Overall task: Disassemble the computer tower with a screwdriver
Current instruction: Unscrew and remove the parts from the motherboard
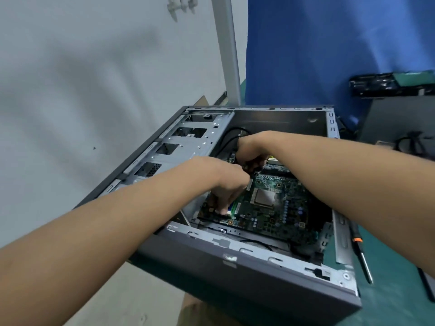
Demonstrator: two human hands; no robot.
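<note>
The grey computer tower [247, 274] lies on its side with its panel off, and the green motherboard [277, 208] shows inside. My left hand [229, 191] reaches into the case, its fingertips pressing down on the motherboard's near left edge by the memory slots. My right hand [251, 152] is deeper in, fingers curled round black cables [229, 137] at the board's far edge. What the fingers pinch is partly hidden. A screwdriver [361, 252] with a black and orange handle lies on the green mat to the right of the case, held by no hand.
A metal drive cage [179, 142] fills the case's left side. The case overhangs the table's left edge above the pale floor. A blue curtain [329, 43] hangs behind. Black parts [386, 84] and a dark panel [400, 123] sit at the far right.
</note>
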